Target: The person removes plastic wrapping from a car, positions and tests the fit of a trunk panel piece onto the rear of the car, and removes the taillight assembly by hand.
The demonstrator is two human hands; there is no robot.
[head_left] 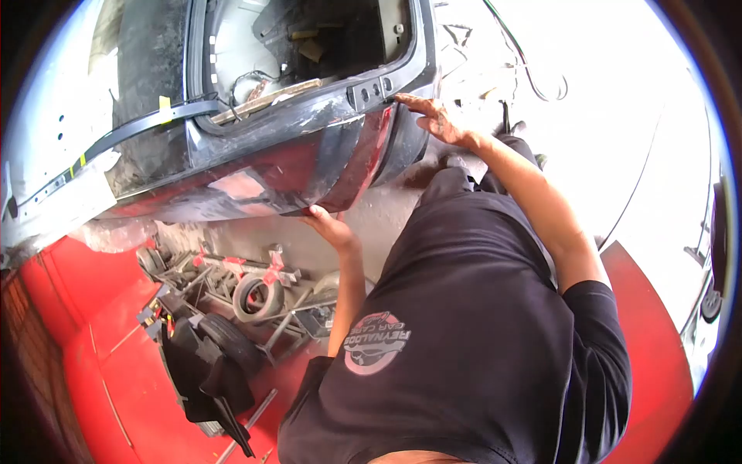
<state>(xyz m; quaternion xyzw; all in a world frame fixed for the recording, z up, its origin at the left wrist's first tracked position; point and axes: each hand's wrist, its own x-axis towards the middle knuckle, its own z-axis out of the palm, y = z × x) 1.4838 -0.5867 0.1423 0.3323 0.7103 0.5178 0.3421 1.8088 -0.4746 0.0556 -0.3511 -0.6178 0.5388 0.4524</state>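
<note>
My left hand (328, 226) is at the lower edge of a car's dark red and black body panel (294, 166). Its thumb lies against the edge, and the other fingers are partly hidden; it looks closed on the panel. My right hand (437, 120) reaches to the panel's upper corner with its fingers stretched out. Its fingertips touch or nearly touch the corner, close to a metal strip with holes (372, 93). Scuffs and pale filler-like patches mark the panel. Above it is a window opening (309, 39) without glass, with loose wiring inside.
A long dark trim strip (131, 127) with yellow tape runs along the car at left. On the red floor (116, 363) lie a tyre (257, 297), metal frames and a black plastic part (205, 371). Cables (525, 58) hang or lie at upper right.
</note>
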